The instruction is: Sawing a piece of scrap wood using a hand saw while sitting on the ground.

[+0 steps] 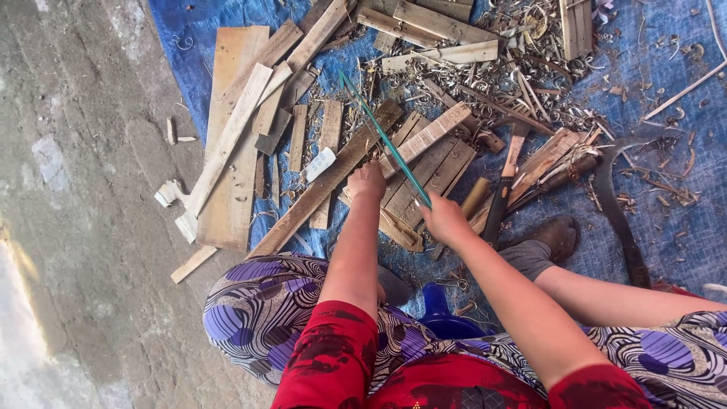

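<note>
Right hand (445,218) gripping handle end of long thin teal-bladed saw (386,140), blade running up-left across pale flat wooden slat (424,138) lying on pile over blue tarp (666,227). Left hand (366,182) closing on slat's near end, pinning it. Sawing step looking underway; next stroke needing slat held firm, blade kept straight.
</note>
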